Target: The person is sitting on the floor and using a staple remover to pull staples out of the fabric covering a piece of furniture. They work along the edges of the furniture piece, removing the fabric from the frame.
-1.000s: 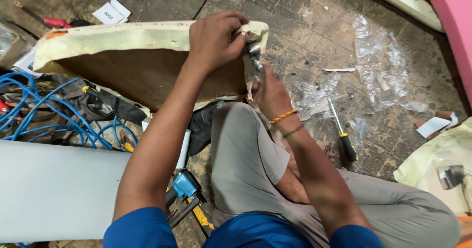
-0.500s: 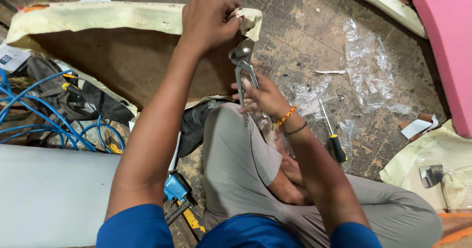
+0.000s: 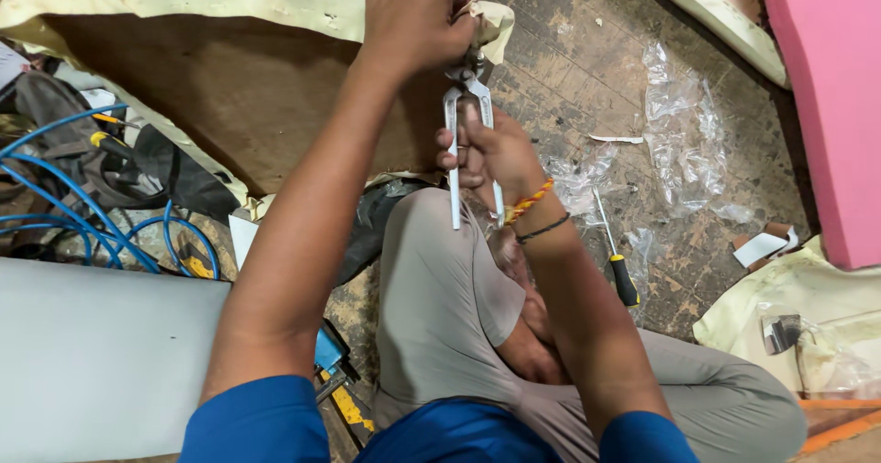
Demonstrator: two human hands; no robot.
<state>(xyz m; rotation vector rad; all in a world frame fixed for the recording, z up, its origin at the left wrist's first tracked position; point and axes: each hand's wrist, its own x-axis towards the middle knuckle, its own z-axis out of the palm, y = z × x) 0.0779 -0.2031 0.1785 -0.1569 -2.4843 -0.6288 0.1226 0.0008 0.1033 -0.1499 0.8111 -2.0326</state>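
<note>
Here the right hand [image 3: 491, 151] grips silvery metal pincers [image 3: 468, 123]; left hand [image 3: 418, 18] pinches cream fabric [image 3: 275, 0].

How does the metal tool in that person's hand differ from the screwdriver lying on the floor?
The silver metal pincers are held upright in the right hand, jaws up at the cream fabric edge that the left hand pinches; the black-and-yellow-handled screwdriver lies untouched on the floor. The pincers have two bare metal handles; the screwdriver has one thin shaft and a coloured grip. Both are hand tools.
</note>
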